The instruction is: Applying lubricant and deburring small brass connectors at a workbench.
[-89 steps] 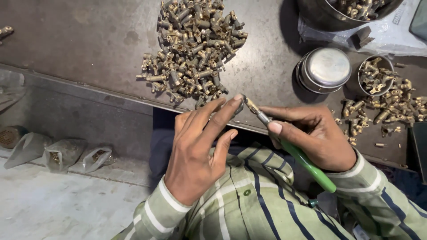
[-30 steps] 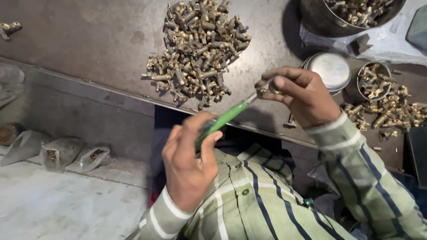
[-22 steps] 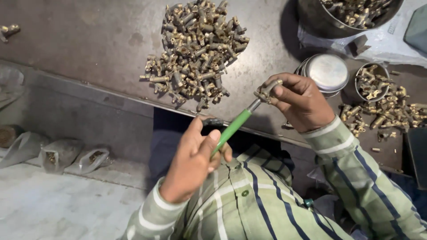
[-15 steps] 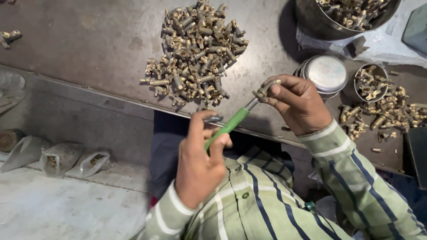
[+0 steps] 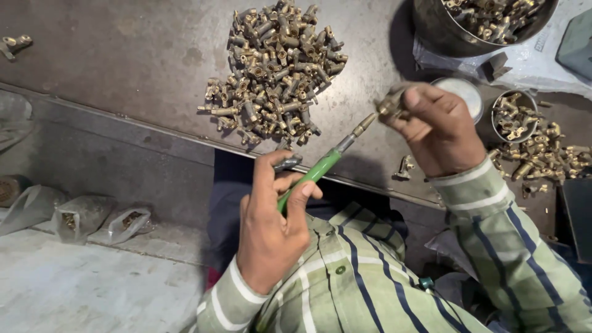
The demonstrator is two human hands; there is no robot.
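My left hand (image 5: pixel 271 228) grips the green handle of a screwdriver (image 5: pixel 311 179) over the front edge of the dark metal bench (image 5: pixel 123 55). The tool slants up and to the right. Its tip meets a small brass fitting (image 5: pixel 390 105) pinched in the fingers of my right hand (image 5: pixel 438 132), which hovers just above the bench. A large heap of similar brass fittings (image 5: pixel 274 68) lies on the bench beyond my left hand. One loose fitting (image 5: pixel 404 168) sits under my right wrist.
A dark metal bowl (image 5: pixel 456 34) of fittings stands at the back right. Behind my right hand is a white-topped round tin (image 5: pixel 472 95), then a small tin of fittings (image 5: pixel 515 114) and scattered pieces (image 5: pixel 546 157). Plastic bags (image 5: pixel 92 216) lie on the lower ledge at left.
Three seconds ago my right hand held the screwdriver; now my left hand holds its handle and my right holds a fitting on its tip. My right hand has lifted slightly.
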